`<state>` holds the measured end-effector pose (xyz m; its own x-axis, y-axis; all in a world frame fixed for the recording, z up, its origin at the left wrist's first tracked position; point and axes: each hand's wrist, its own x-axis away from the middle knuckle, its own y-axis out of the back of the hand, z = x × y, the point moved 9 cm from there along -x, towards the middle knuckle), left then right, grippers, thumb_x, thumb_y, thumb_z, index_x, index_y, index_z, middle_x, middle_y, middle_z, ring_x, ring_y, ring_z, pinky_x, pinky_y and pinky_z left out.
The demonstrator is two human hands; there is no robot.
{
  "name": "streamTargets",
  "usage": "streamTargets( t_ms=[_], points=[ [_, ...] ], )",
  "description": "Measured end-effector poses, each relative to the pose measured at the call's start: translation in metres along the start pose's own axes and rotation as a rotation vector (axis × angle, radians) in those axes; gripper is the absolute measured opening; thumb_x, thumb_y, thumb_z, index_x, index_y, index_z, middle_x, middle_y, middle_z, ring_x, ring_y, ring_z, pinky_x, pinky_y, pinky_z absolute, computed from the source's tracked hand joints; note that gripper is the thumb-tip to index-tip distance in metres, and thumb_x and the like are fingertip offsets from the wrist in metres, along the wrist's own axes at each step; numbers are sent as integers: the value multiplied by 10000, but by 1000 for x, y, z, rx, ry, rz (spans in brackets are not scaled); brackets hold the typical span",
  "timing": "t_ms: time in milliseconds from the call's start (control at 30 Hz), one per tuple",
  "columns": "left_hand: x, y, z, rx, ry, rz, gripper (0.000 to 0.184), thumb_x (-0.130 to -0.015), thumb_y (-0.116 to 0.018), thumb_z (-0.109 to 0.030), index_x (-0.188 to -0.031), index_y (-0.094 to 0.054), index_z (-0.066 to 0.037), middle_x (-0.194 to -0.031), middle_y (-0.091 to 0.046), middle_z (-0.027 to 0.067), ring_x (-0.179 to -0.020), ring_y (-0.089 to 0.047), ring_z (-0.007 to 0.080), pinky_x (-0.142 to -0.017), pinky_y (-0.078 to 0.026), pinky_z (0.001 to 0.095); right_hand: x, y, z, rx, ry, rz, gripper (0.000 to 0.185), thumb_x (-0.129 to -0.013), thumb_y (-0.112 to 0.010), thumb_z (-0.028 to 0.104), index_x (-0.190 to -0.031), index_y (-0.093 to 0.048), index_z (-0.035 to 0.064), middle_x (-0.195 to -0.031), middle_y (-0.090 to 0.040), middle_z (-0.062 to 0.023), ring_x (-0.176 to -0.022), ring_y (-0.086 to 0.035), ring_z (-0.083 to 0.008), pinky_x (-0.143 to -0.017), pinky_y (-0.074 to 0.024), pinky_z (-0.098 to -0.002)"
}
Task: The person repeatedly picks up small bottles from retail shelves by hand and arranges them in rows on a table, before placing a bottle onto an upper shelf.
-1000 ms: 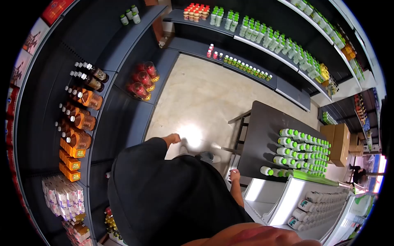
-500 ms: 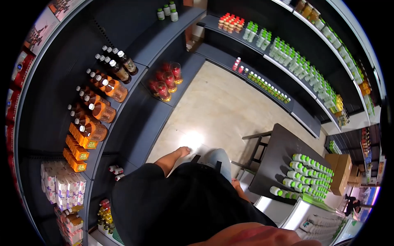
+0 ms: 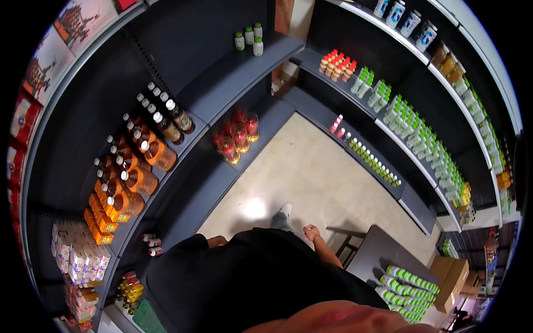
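Observation:
My right hand (image 3: 311, 231) hangs in front of me over the floor with its fingers curled in, and nothing shows in it. A dark table (image 3: 383, 250) is beside that arm, bearing rows of white bottles with green caps (image 3: 408, 286). On my left side, only a bit of my left hand (image 3: 217, 241) shows past the black sleeve; its fingers are hidden. The lower shelf nearest that hand carries red packages with gold bases (image 3: 239, 137) farther along.
Left shelves hold large orange-brown bottles (image 3: 139, 182), dark bottles (image 3: 180, 117), orange boxes (image 3: 104, 222) and tissue-like packs (image 3: 86, 258). Green-capped bottles (image 3: 413, 127) line the right shelf, with small bottles (image 3: 375, 162) below. A cardboard box (image 3: 449, 282) stands past the table. Pale floor (image 3: 288, 161) lies ahead.
The view has moved forward toward the shelf corner. My left hand has swung back beside my body, and my right hand has come forward. One shoe now shows ahead.

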<state>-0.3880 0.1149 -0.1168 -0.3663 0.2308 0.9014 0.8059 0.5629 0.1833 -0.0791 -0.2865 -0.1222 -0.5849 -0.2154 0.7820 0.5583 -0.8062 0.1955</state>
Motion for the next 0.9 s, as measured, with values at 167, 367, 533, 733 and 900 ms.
streamTargets(
  t_ms=[167,367,533,733,900],
  points=[
    [-14,171,-110,205,-336,-223,304,-871,-627,-256,-1090,-684,-52,-914,-700,140,-806,-670,281,-723,-535,443,-73,29,123,-56,80,28,95,-880,-655,137,-939,-622,70,-735,-636,-71,-592,-612,-172,-500,-532,-321],
    [-42,406,-171,1089,-413,-817,250,-909,-614,-175,-1135,-616,-67,-846,-631,59,-703,-583,136,-621,-489,284,-162,86,194,73,130,40,116,-872,-629,115,-970,-618,55,-782,-652,-106,-615,-628,-191,-513,-547,-333],
    [0,510,-272,698,-520,-751,283,-901,-592,-135,-1170,-621,-52,-856,-667,34,-787,-605,111,-733,-476,257,-261,126,147,288,-71,152,208,-940,-537,215,-1032,-626,51,-898,-692,-127,-631,-645,-244,-519,-523,-424],
    [45,671,-305,690,-737,-986,218,-912,-522,-9,-1096,-639,-3,-900,-689,33,-842,-613,104,-766,-479,255,-257,112,239,1219,171,370,236,-878,-573,192,-1051,-691,83,-1079,-703,-128,-927,-690,-269,-836,-527,-464],
    [171,854,-317,815,-921,-1461,204,-923,-475,46,-937,-678,32,-894,-683,63,-782,-619,115,-744,-501,265,-332,129,283,144,-253,246,319,-983,-428,228,-1211,-615,105,-987,-706,-129,-778,-677,-274,-604,-524,-504]
  ],
)
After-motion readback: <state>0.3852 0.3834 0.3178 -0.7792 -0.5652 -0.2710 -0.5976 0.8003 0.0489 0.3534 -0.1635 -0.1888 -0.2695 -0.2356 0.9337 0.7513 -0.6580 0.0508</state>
